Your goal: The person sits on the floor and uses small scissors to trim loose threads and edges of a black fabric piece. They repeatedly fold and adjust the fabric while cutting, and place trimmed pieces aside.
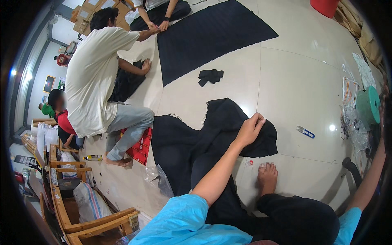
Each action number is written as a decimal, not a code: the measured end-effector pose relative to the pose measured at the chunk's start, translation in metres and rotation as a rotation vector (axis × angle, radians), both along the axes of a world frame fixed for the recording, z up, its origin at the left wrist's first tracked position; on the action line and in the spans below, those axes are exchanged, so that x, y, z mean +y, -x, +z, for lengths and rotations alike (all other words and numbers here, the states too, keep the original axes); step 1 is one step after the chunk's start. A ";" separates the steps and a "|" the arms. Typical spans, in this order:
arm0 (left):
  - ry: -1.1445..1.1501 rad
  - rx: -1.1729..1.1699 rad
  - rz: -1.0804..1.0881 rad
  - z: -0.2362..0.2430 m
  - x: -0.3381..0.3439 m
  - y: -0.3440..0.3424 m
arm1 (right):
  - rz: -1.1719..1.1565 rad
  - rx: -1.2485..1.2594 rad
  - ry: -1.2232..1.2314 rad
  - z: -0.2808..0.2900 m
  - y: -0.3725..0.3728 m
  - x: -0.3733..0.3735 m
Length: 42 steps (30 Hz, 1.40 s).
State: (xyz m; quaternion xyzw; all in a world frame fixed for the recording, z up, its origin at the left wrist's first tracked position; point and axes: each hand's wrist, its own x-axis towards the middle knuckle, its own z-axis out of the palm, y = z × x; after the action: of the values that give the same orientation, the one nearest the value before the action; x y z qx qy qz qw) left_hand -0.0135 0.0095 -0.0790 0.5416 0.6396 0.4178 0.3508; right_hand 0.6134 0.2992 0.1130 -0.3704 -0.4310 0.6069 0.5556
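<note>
My left hand (250,130) hovers over the right part of a black cut piece of cloth (175,143) spread on the floor, its fingers bent and pressed together. Whether something thin is pinched in them is too small to tell. The cloth has curved edges and runs back under my left arm toward my legs. My right arm (370,177) stretches forward along the right rim, beside a green spool (368,105). My right hand (384,100) is dark and mostly cut off there, so its fingers are hidden. Blue-handled thread snips (305,132) lie on the tiles right of the cloth.
A large black cloth panel (208,38) lies ahead, with a small black scrap (210,76) nearer me. At left a co-worker in a white shirt (96,77) leans over dark cloth; another person's hands (163,25) work beyond. A wooden frame (102,222) stands lower left.
</note>
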 end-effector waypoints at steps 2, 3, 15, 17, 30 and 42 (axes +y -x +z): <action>-0.029 -0.058 -0.011 0.002 0.010 -0.014 | 0.057 -0.548 -0.103 0.007 -0.007 -0.004; -0.053 -0.068 -0.020 0.002 0.014 -0.018 | 0.083 -0.814 -0.151 0.001 -0.010 -0.003; 0.087 0.089 -0.018 0.002 0.010 -0.008 | 0.390 -0.349 0.476 -0.130 0.113 -0.076; -0.006 0.037 0.000 0.000 0.012 -0.012 | 0.713 -0.525 0.501 -0.100 0.132 -0.089; -0.014 -0.002 -0.032 -0.012 0.024 -0.022 | 0.456 -1.602 0.177 -0.151 0.099 -0.122; -0.477 0.219 -0.173 0.028 0.019 -0.053 | 0.319 -0.945 -0.091 -0.169 0.347 -0.267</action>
State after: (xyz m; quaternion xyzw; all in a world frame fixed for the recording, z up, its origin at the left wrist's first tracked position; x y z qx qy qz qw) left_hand 0.0399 0.0283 -0.0506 0.7034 0.5087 0.4639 0.1766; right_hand 0.2664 0.0324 -0.0561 -0.5097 -0.7128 0.4309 0.2154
